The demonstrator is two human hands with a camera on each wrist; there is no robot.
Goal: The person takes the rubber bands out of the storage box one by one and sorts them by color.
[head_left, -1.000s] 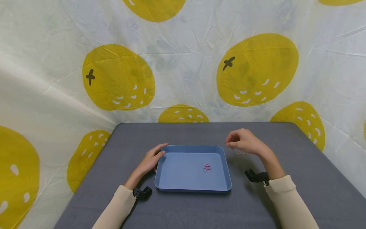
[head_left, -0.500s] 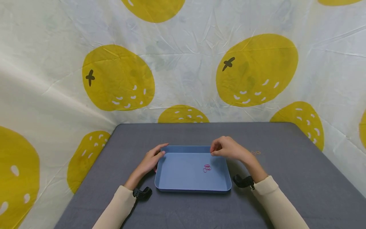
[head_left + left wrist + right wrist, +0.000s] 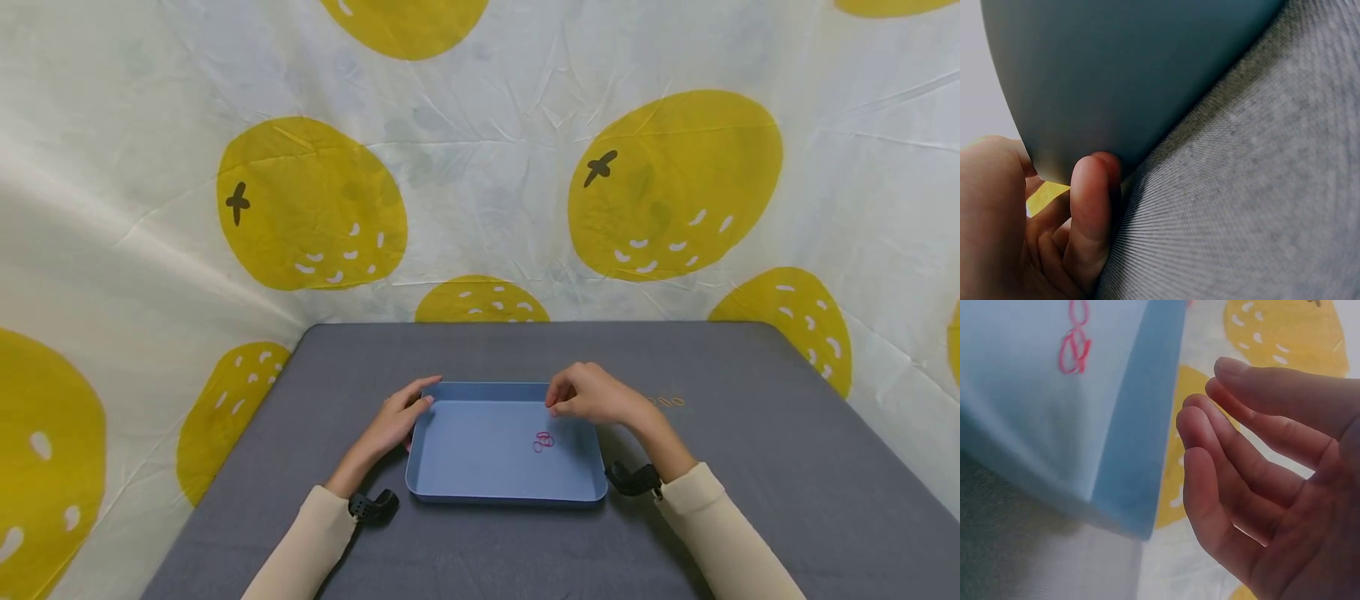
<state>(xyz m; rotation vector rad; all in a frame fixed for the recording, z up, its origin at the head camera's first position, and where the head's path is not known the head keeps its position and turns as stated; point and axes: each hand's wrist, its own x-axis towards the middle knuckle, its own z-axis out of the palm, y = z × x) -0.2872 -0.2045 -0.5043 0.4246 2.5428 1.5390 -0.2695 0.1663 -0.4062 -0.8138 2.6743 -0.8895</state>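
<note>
A blue rectangular tray [image 3: 480, 467] lies on the grey table. My left hand [image 3: 392, 425] grips its left side near the far corner, thumb over the rim; in the left wrist view, fingers [image 3: 1090, 200] curl against the outer wall. Several pink-red rubber bands [image 3: 545, 439] form a small cluster inside the tray, right of its middle. My right hand [image 3: 588, 393] hovers over the tray's far right corner, fingers bent. In the right wrist view, its thumb and index fingertips [image 3: 1230, 366] come together; I cannot tell whether something thin is between them.
Several orange rubber bands [image 3: 678, 402] lie in a row on the table [image 3: 750, 467] right of the tray, partly hidden by the right forearm. Behind the table hangs a white cloth [image 3: 487, 217] with large yellow fruit shapes.
My right hand has moved left from above the orange bands to over the tray's far right corner, shifting only slightly in the last half second. The left hand and tray have stayed put.
</note>
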